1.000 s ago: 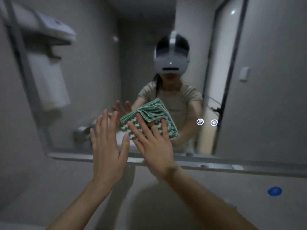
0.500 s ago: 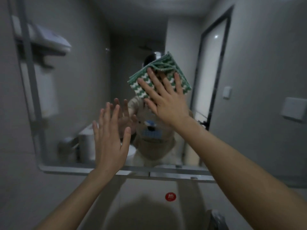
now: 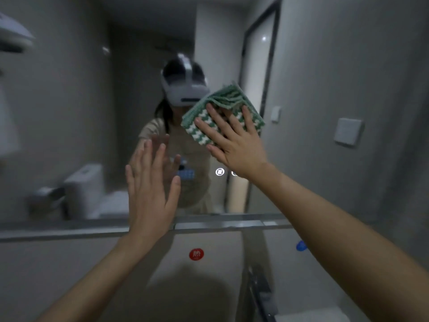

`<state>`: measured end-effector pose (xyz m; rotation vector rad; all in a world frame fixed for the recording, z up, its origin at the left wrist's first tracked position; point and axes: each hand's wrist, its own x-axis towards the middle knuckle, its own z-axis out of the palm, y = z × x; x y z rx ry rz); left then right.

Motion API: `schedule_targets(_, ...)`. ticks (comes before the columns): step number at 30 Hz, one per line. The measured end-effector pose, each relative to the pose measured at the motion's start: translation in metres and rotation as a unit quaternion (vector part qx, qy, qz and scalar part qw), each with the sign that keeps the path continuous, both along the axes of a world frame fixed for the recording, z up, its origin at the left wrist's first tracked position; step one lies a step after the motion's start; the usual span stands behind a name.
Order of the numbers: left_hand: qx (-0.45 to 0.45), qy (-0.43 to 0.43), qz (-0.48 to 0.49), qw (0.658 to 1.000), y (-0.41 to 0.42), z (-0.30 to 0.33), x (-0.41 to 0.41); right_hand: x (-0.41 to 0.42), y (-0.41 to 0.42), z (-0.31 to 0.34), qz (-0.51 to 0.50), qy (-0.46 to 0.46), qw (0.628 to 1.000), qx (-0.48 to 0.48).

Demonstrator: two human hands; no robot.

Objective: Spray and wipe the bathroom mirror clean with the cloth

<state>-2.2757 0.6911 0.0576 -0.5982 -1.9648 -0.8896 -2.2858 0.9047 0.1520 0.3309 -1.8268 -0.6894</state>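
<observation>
Grey counter surface [image 3: 209, 287] sits nearest to me, dim and partly in shadow. On the wall panel below the mirror I read a round red sticker [image 3: 196, 254] with one Chinese character, 熱 as far as I can tell; a blue round sticker [image 3: 301, 246] further right is half hidden behind my right forearm, text not readable.

My left hand [image 3: 149, 194] is raised with fingers straight and spread, holding nothing; palm faces the glass just above the mirror's lower frame [image 3: 220, 223]. Can't tell if it touches the glass.

My right hand [image 3: 234, 142] is higher and to the right, fingers flat and splayed, pressing the green-and-white zigzag cloth [image 3: 222, 112] against the mirror [image 3: 81, 112]. Cloth is folded, top edge bunched.

Two small white lit icons [image 3: 219, 171] sit in the glass just left of my right wrist, one half covered.

Reflection: headset wearer, toilet [image 3: 86, 189] at lower left, dark-framed door [image 3: 260, 89], wall switch plate [image 3: 348, 131]. Shirt print blurred, unreadable.
</observation>
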Motion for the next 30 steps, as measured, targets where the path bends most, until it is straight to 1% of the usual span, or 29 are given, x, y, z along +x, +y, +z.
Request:
schedule_targets(4,-0.019,0.011,0.002,1.0,0.05,0.011,0.017,0.02,0.076,-0.02,-0.009,0.002,1.0,-0.001)
schedule_targets(8,-0.013,0.013,-0.012,1.0,0.117,0.013,0.038,0.039,0.152,-0.033,-0.001,-0.009,1.0,-0.026)
schedule_targets(13,-0.022,0.016,-0.012,1.0,0.198,0.009,0.046,0.05,0.211,-0.052,0.014,-0.007,0.999,-0.045)
schedule_targets(16,-0.011,0.004,-0.013,1.0,0.235,0.008,0.051,0.057,0.235,-0.057,0.022,-0.019,0.999,-0.023)
schedule_targets(18,0.002,0.002,-0.016,1.0,0.254,0.012,0.054,0.06,0.251,-0.049,0.03,-0.04,0.998,0.023)
schedule_targets(20,0.003,0.015,-0.011,1.0,0.268,0.026,0.054,0.061,0.264,-0.026,0.031,-0.045,0.997,0.058)
schedule_targets(24,-0.001,0.067,0.025,0.997,0.285,0.088,0.042,0.061,0.282,0.059,0.04,0.009,0.999,0.011)
schedule_targets(27,-0.008,0.115,0.047,0.992,0.291,0.152,0.032,0.059,0.287,0.12,0.04,0.016,0.999,0.011)
schedule_targets(30,-0.023,0.172,0.073,0.982,0.294,0.215,0.021,0.054,0.284,0.172,0.034,0.025,0.999,-0.03)
